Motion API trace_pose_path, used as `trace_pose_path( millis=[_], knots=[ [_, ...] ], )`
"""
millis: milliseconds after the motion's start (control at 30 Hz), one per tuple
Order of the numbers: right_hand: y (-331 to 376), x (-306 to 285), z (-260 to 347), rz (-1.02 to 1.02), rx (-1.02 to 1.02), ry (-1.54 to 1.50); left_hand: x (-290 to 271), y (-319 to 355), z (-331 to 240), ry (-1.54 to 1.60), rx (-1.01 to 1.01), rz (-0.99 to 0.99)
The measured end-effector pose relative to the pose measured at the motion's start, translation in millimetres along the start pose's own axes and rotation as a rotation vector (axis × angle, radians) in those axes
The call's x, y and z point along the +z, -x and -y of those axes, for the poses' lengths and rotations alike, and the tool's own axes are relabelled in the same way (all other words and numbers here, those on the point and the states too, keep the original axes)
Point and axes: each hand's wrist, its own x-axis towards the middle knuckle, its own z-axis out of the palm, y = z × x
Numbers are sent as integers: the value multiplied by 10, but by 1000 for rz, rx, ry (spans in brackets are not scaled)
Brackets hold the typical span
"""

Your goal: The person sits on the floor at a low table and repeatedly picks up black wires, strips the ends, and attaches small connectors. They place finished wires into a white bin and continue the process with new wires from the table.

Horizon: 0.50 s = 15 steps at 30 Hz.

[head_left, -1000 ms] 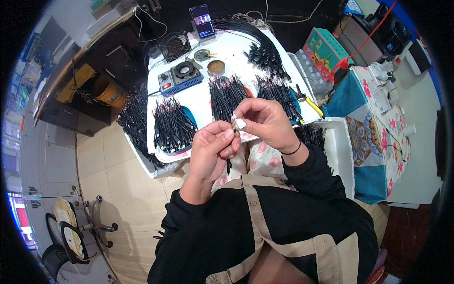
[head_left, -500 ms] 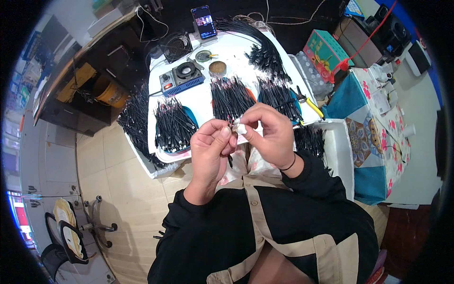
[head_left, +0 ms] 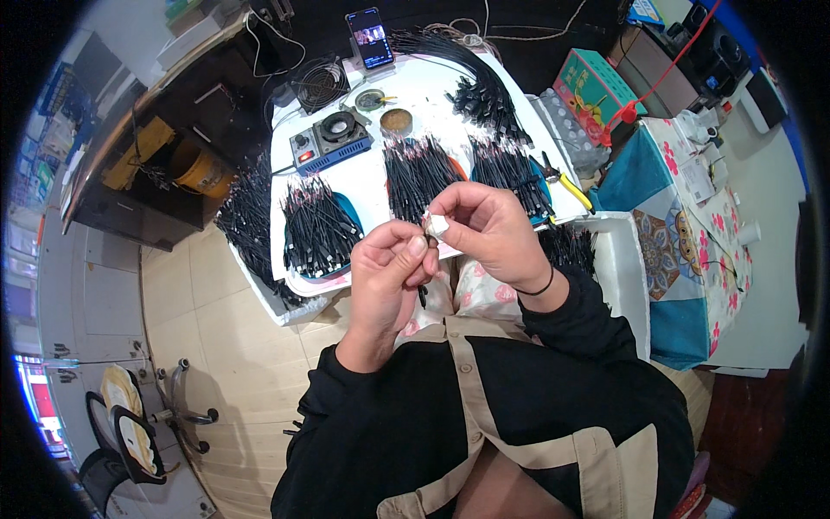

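"Where are the hands?"

"Mid-frame, their fingertips close together. The left hand (head_left: 393, 266) has its thumb and forefinger pinched, the other fingers curled in. It seems to grip a thin black cable (head_left: 423, 292), whose dark end hangs below the fingers; the rest is mostly hidden."

"And the other one?"

"The right hand (head_left: 491, 232), just right of centre, pinches a white scrap (head_left: 437, 226) between thumb and forefinger, right by the left fingertips. Whether the scrap touches the cable is too small to tell."

"What lies beyond them?"

"A white surface (head_left: 424, 89), filling the upper middle of the frame. Three black bundles stand out there: the left bundle (head_left: 320, 227), the middle bundle (head_left: 421, 180) and the right bundle (head_left: 508, 180). Yellow-handled pliers (head_left: 571, 190) lie just beside the last, toward the surface's right edge."

"Anything farther up?"

"A unit (head_left: 333, 143) with a blue base and a round black top, above the left bundle. Right of it sits a round tin (head_left: 396, 122) with brownish contents, and a lit phone (head_left: 370, 40) stands propped at top centre."
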Motion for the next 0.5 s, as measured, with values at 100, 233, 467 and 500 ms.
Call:
trace_pose_path(
  millis=[100, 233, 467, 500],
  knots=[
    [6, 94, -82, -79, -35, -86, 31, 3, 69, 7, 81, -40],
    [27, 156, -147, -146, -79, -84, 41, -2, 118, -44, 174, -79],
    [22, 59, -48, -66, -62, 77, -7, 18, 43, -60, 138, -55],
    [17, 48, -32, -54, -67, 94, -7, 20, 36, -68, 129, -49]
  ],
)
